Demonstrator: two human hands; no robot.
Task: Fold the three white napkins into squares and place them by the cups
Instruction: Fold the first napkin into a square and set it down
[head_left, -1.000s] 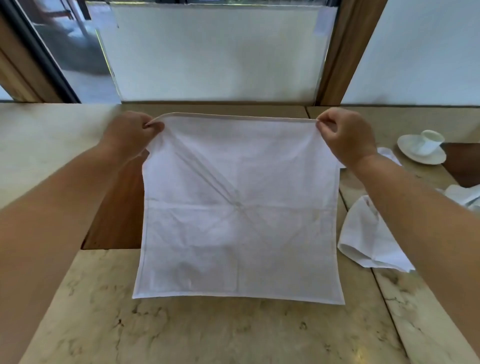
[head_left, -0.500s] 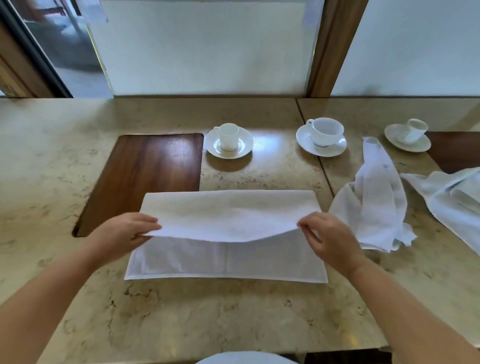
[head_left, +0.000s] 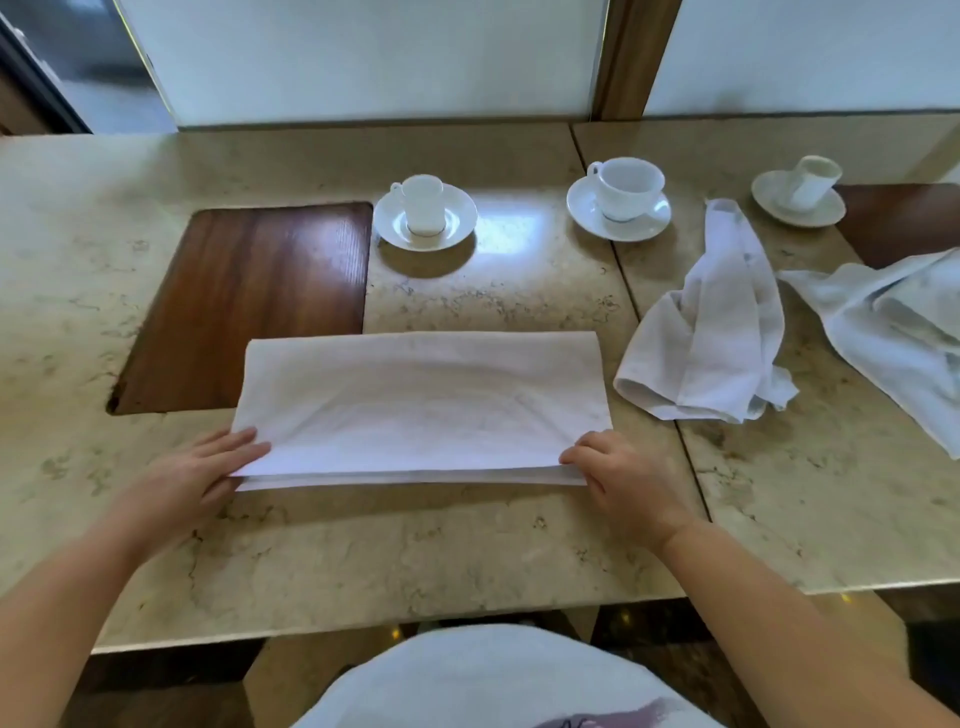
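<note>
White napkin (head_left: 421, 405) folded in half | left grip (head_left: 208, 467), right grip (head_left: 618, 478) pinching its near corners

Beige marble tabletop (head_left: 467, 545), dark wood inlay (head_left: 249, 301), frosted window panels (head_left: 363, 57), wooden post (head_left: 626, 57)

White napkin (head_left: 421, 405) lies folded in half; two napkins (head_left: 717, 332) crumpled right.
</note>
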